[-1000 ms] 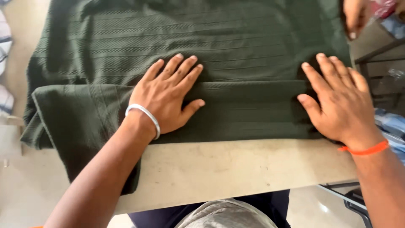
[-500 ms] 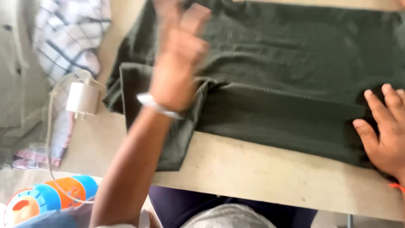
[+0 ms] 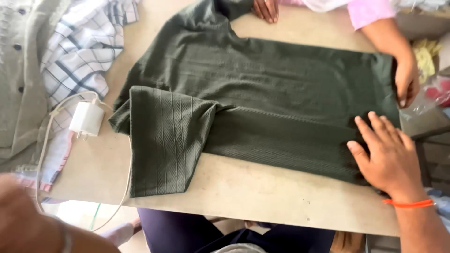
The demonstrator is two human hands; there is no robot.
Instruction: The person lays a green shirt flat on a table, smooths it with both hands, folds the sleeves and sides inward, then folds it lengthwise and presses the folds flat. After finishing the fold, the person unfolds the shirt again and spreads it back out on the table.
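One right hand [image 3: 391, 157] lies flat on the green shirt [image 3: 262, 103].

The left hand [image 3: 23, 220], pressed flat on the dark green knit shirt [image 3: 281, 89] a second ago, has lifted off and pulled back well clear of it, near the table's [image 3: 262, 192] front corner, blurred; the shirt's sleeve [image 3: 161, 140] now lies uncovered
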